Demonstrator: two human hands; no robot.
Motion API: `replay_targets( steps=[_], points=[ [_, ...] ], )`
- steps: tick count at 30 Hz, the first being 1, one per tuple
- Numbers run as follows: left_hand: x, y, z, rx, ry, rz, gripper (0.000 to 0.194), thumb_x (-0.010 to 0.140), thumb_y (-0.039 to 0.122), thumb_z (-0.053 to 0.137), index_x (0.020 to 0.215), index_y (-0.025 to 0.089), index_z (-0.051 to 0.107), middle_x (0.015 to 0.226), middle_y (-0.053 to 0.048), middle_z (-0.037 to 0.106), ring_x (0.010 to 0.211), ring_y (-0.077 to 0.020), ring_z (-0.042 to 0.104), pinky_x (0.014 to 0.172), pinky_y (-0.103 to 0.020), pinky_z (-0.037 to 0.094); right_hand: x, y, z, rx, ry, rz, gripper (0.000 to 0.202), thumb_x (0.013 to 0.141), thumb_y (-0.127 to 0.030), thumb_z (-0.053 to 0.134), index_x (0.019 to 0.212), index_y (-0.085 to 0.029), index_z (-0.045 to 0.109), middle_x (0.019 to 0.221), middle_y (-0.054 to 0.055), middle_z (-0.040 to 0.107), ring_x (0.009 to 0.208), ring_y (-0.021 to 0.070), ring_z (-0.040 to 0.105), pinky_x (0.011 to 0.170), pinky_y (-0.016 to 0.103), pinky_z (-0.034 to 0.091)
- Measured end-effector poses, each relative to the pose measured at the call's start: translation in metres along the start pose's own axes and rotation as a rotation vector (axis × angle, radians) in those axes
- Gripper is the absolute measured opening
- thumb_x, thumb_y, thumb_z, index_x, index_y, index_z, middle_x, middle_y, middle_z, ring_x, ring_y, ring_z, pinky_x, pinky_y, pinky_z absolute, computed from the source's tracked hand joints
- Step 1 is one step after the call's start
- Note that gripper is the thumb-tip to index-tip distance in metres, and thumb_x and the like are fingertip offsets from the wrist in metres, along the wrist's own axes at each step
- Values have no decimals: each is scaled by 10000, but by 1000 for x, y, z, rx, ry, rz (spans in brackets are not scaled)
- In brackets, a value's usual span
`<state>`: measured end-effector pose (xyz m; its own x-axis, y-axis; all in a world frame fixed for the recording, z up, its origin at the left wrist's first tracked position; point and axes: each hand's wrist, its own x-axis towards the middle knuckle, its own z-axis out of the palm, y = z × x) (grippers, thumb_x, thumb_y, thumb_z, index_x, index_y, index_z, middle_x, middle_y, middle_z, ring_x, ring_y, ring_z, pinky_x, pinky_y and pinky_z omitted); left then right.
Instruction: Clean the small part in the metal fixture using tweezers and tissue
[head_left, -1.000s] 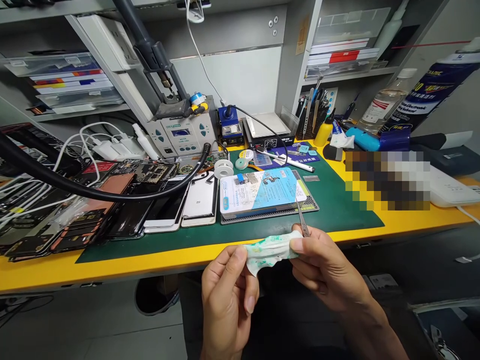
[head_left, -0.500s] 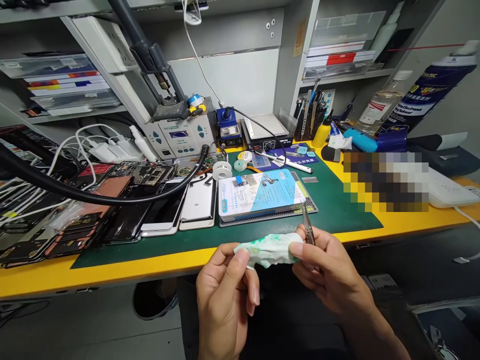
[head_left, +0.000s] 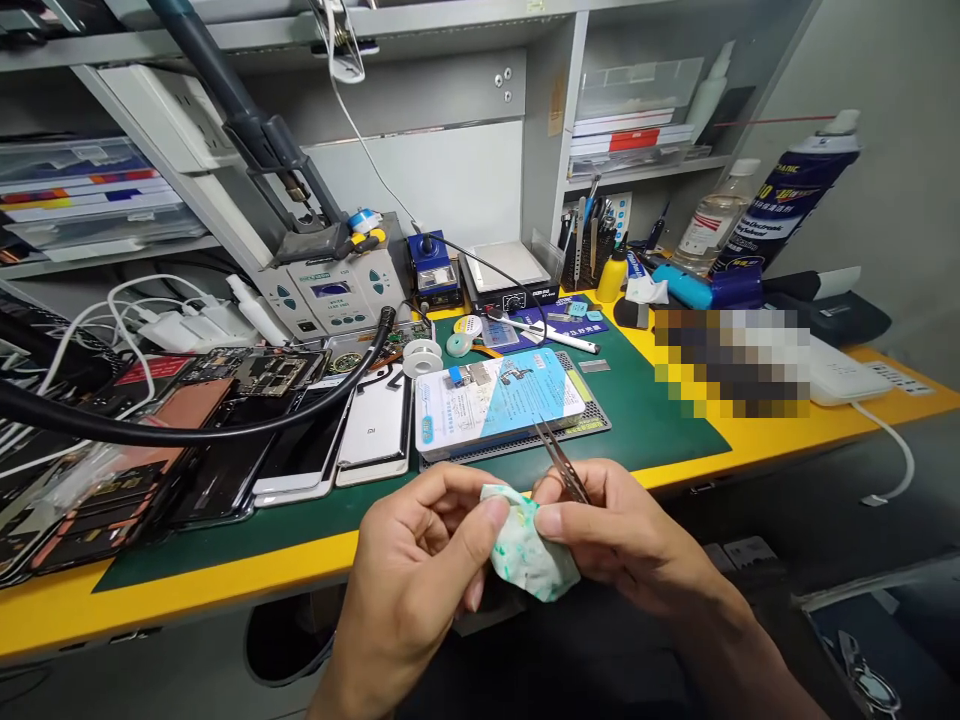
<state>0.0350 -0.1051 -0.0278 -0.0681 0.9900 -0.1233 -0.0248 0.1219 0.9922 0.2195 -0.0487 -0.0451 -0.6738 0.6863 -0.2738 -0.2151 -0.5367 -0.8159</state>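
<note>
In front of the yellow worktop [head_left: 757, 440], your left hand [head_left: 420, 570] pinches one side of the green-stained white cloth [head_left: 534, 555], and your right hand [head_left: 630, 530] pinches the other side; this right hand also holds the metal tweezers [head_left: 562, 465], which point toward the blue-and-white box [head_left: 491, 405] on the green mat [head_left: 652, 420]

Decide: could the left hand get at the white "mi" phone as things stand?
Probably yes, once the left hand lets go of the stained cloth: nothing shows between that hand and the near end of the white phone.
</note>
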Motion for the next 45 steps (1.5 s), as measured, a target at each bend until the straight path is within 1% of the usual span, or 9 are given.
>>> replay_targets(
  steps=[6,12,15,18,23,30,37,40,45],
  points=[
    [-3,-5,0,-93,22,91,166,858,357,759,912,204,723,706,26,601,451,-20,347,410,-177,236,0,-1,3,-57,133,-19,342,723,-385,856,726,-174,587,449,-115,337,375,17,191,345,160,132],
    [-7,-9,4,-50,-4,252,105,889,296,694,862,228,769,782,-3,519,632,-90,434,538,-220,321,1,0,4,-70,161,-14,321,755,-409,814,734,-166,607,427,-116,324,374,19,178,348,163,131],
    [-8,-9,1,-104,-25,201,184,846,380,714,827,212,786,870,-22,533,606,-79,425,529,-231,325,2,2,4,-73,161,-11,341,751,-434,818,745,-166,607,438,-112,336,374,23,193,349,168,134],
    [-5,-10,0,-200,-56,34,374,872,494,646,737,159,742,921,-59,584,519,-66,450,416,-214,262,3,5,3,-100,164,-34,358,765,-458,811,761,-161,611,451,-107,346,383,26,205,355,175,134],
    [-4,-18,12,-157,14,-198,381,861,557,685,848,179,647,545,56,412,435,-46,292,415,-171,164,1,6,3,-156,174,-66,330,774,-417,816,784,-152,619,484,-96,377,417,34,248,382,175,170],
    [-13,-13,17,-64,32,-47,364,803,508,757,740,153,705,692,0,475,608,-104,422,545,-223,314,-2,5,4,-311,221,-68,220,789,-310,773,768,-146,629,526,-86,405,438,38,282,406,184,218],
    [-12,-17,9,95,25,44,390,864,503,682,675,163,680,665,-10,475,612,-130,426,562,-259,297,-1,5,6,-361,201,-75,208,789,-278,770,740,-137,626,547,-76,429,469,41,304,430,189,231],
    [-8,-21,7,-2,23,44,384,851,479,700,654,152,659,659,-1,451,603,-117,403,560,-248,304,0,5,4,-274,146,-39,266,773,-345,806,761,-135,643,517,-87,405,427,31,260,397,195,183],
    [-4,-23,9,-318,38,-129,325,791,421,754,667,141,645,600,37,418,482,-52,291,446,-205,203,-1,3,3,-131,47,10,379,785,-476,808,751,-155,610,455,-104,365,383,23,210,367,187,141]
  ],
)
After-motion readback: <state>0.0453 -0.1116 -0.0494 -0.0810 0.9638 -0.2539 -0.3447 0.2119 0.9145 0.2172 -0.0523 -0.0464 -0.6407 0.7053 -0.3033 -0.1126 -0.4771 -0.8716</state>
